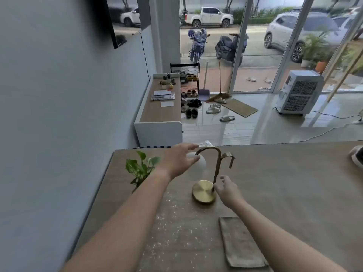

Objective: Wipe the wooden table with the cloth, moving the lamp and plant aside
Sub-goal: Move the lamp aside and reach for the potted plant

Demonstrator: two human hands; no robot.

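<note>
A brass lamp (204, 191) with a round base, a curved stem and a white globe shade stands on the wooden table (284, 193). My left hand (179, 160) reaches over the globe with fingers spread, touching or nearly touching it. My right hand (227, 190) is at the foot of the stem, its fingers curled loosely beside the stem; I cannot tell whether it grips. A small green plant (140, 167) stands at the table's left edge, partly behind my left forearm. A grey folded cloth (240, 242) lies flat near the front. White crumbs (176, 228) are scattered left of the cloth.
A grey wall runs close along the table's left side. A dark shoe-like object (357, 156) sits at the table's right edge. Beyond the table are a low wooden bench (160, 112), shoes on the floor and an air cooler (298, 93).
</note>
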